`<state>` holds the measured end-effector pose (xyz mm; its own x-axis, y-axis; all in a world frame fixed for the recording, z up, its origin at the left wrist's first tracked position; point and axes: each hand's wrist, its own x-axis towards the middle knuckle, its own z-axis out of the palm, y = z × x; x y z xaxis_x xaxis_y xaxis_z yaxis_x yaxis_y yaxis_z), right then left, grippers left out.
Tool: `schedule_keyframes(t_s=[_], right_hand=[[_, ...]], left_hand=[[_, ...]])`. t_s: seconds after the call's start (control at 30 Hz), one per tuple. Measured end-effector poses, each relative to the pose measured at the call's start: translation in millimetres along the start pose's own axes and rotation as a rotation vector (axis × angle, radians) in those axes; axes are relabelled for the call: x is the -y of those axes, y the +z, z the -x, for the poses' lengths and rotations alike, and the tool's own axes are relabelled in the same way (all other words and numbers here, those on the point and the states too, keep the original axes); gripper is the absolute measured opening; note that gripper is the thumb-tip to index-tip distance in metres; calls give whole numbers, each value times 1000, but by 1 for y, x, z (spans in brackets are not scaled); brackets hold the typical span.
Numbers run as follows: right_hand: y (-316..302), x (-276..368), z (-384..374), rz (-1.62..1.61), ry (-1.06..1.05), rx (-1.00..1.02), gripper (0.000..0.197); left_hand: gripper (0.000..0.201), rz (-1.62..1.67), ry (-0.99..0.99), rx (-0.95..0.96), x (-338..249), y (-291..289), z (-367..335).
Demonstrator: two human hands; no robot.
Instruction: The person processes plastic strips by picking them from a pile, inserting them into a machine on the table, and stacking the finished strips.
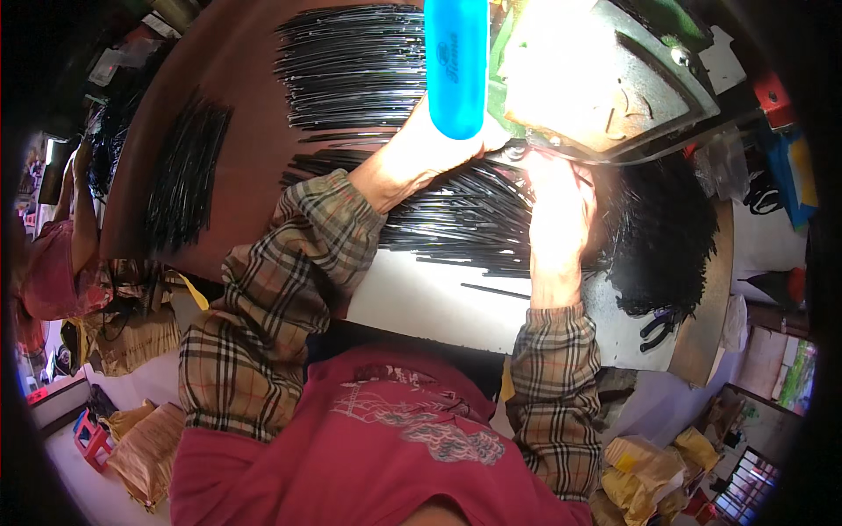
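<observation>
I see the brown tabletop (pixel 237 96) spread with rows of thin black rods (pixel 351 66), and a tangled black heap (pixel 662 232) at its right end. A grey metal machine plate (pixel 614 79) sits brightly lit at the top. My left hand (pixel 430 145) is wrapped around a blue cylindrical handle (pixel 456 61), raised upright. My right hand (pixel 557 210) lies over the rods just below the plate; I cannot tell whether it grips anything.
</observation>
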<state>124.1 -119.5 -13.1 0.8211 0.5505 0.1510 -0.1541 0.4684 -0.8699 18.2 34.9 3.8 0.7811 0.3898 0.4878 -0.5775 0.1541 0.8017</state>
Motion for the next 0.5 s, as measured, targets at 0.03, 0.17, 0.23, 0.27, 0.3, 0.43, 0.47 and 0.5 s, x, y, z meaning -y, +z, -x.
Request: schedule_keyframes(t_s=[0.03,0.17,0.23,0.27,0.3,0.43,0.47,0.5], right_hand=[[0,0,1,-90,5,10,13],[-5,-6,-2,37,-32,26,13],[3,-2,-1,32,-41,25,12],[3,0,-1,33,-39,25,12],[4,1,-2,26,-2,-3,13],[2,0,-3,89,43,-51,14],[2,0,-2,91,44,-52,14],[4,-1,-1,43,30,-48,14]], left_hand=[[35,-1,0,-1,-1,-2,2],[34,-168,-174,-47,-10,-2,3],[34,-290,-265,-104,-12,-2,4],[21,-211,-295,-123,-13,-1,3],[17,-136,-323,-144,-13,-2,4],[32,-16,-33,-70,-9,1,2],[33,-47,-110,-8,-12,-5,1],[34,-83,-185,49,-19,-9,0]])
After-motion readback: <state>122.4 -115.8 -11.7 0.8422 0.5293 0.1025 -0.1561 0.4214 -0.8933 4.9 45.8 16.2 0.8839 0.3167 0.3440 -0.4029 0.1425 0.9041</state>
